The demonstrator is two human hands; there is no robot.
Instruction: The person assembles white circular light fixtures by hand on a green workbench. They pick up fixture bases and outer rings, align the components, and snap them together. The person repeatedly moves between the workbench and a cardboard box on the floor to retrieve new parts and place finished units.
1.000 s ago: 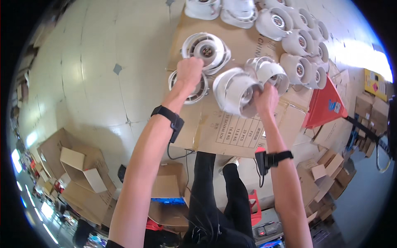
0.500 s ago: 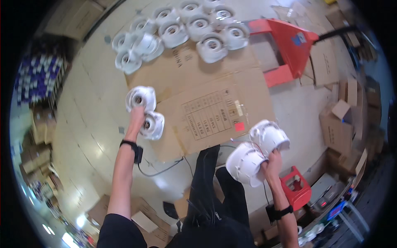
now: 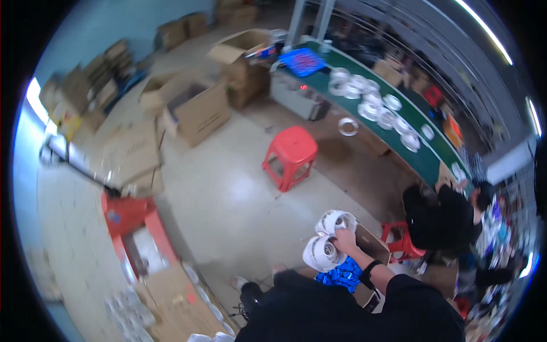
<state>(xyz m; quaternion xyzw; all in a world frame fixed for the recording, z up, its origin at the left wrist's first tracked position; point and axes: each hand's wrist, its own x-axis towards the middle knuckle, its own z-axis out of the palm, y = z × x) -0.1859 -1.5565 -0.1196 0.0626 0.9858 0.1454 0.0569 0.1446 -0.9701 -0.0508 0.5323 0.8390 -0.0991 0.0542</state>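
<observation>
My right hand [image 3: 344, 241] is closed on two white plastic housings, cup-shaped with round openings. One white housing [image 3: 319, 254] is nearer and left of the hand, and the other white housing [image 3: 329, 221] lies just beyond it. Below them is an open cardboard box [image 3: 371, 244] with many small blue packets [image 3: 342, 276] inside; whether the housings touch it is hard to tell. My left hand is out of sight. More white housings [image 3: 209, 338] are cut off at the lower edge.
A red stool [image 3: 292, 149] stands ahead. Beyond it a long green workbench [image 3: 364, 130] carries rows of white parts. A co-worker in black [image 3: 441, 219] sits at right. To the left are a red pallet jack [image 3: 126, 219], cardboard sheets [image 3: 176, 296] with white housings, and an open carton [image 3: 199, 114].
The view has swung right, from the cardboard toward the workbench and co-worker. My right hand still holds the two housings. My left hand, earlier at two housings on the left, has left the view.
</observation>
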